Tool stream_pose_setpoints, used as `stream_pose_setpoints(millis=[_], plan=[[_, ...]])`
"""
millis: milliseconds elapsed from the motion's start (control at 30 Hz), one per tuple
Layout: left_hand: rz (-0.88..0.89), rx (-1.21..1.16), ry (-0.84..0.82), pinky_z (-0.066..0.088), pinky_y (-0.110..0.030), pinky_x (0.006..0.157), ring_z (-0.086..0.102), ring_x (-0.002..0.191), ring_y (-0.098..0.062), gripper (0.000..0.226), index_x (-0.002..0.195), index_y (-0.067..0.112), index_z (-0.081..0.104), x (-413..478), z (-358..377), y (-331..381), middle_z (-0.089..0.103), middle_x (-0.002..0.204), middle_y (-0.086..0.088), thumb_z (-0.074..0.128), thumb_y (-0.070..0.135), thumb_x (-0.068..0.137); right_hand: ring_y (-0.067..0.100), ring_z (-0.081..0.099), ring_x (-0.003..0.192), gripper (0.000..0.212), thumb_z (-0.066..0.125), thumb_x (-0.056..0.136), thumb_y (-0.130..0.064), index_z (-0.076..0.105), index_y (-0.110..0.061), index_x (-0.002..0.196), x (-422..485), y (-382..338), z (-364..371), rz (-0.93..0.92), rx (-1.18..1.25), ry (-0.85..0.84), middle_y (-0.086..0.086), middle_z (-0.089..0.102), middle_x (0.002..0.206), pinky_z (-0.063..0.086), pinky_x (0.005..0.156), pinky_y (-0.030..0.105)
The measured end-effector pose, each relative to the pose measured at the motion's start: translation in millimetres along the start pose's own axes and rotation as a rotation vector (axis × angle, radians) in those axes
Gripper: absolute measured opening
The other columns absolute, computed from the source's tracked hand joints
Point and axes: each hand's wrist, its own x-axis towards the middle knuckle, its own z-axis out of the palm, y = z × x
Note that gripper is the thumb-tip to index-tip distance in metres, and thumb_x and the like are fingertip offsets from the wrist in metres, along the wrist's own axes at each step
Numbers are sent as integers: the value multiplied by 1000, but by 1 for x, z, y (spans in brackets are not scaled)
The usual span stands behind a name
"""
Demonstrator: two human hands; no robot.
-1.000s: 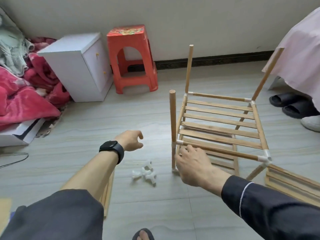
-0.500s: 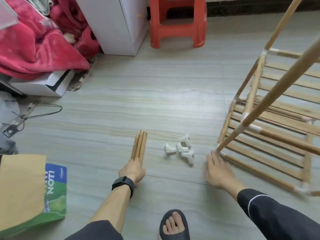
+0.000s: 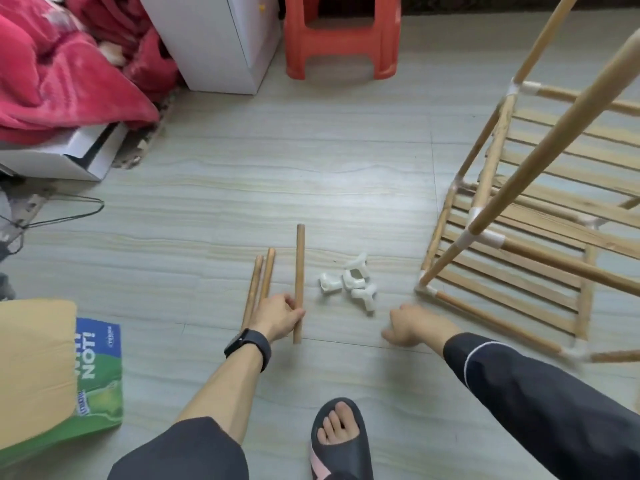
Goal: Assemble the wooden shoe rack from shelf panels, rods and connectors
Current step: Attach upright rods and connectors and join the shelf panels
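The rod [image 3: 299,265] gripped by the left hand [image 3: 278,315] is bare pale wood, smooth and matt, as are the two rods [image 3: 267,275] beside it. The connectors [image 3: 349,282] are white plastic with a faint sheen. The rack frame [image 3: 540,151] is the same unvarnished wood, its grain visible, with white plastic joints. The floor [image 3: 311,168] is smooth, slightly glossy, with a wood-grain pattern. The stool [image 3: 343,39] is shiny red plastic, the blanket [image 3: 62,81] fluffy red cloth, the sleeve [image 3: 536,403] dark matt fabric.
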Motion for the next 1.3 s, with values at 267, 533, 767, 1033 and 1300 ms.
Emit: stream_pose_setpoints(millis=[267, 533, 767, 1033, 1300], plan=[[578, 239, 356, 49, -41, 80, 64, 102, -23, 18, 110, 35, 52, -94, -65, 83, 68, 106, 15, 51, 50, 99, 12, 68, 89, 69, 55, 81, -81, 53, -33, 131, -143, -17, -98, -420, 552, 493, -7, 72, 100, 49, 72, 25], [1063, 642, 400, 55, -37, 66, 69, 89, -23, 31, 127, 31, 50, -199, -97, 214, 71, 110, 10, 49, 46, 100, 5, 68, 61, 36, 57, 98, -54, 72, -26, 83, -289, 67, -99, -497, 764, 828, -7, 72, 70, 49, 53, 17], [1095, 661, 328, 56, -42, 84, 63, 108, -24, 26, 123, 33, 58, -242, -48, 336, 66, 119, 2, 53, 37, 98, 4, 67, 68, 44, 53, 98, -56, 74, -24, 75, -354, 200, -61, -43, 682, 1094, -9, 71, 67, 50, 68, 28], [964, 647, 218, 31, -43, 119, 27, 148, -27, 63, 155, 25, 31, -208, 56, 372, 30, 162, -5, 56, 32, 97, 14, 65, 71, 52, 44, 88, -57, 68, -24, 56, -370, 292, -10, 399, 802, 1287, -12, 69, 61, 49, 64, 33], [770, 776, 234, 0, -57, 124, -7, 155, -33, 81, 159, 40, 4, -166, 79, 363, -13, 169, -4, 53, 42, 94, 7, 67, 65, 42, 52, 89, -43, 69, -22, 57, -359, 305, 9, 352, 902, 1280, -18, 68, 57, 56, 72, 36]])
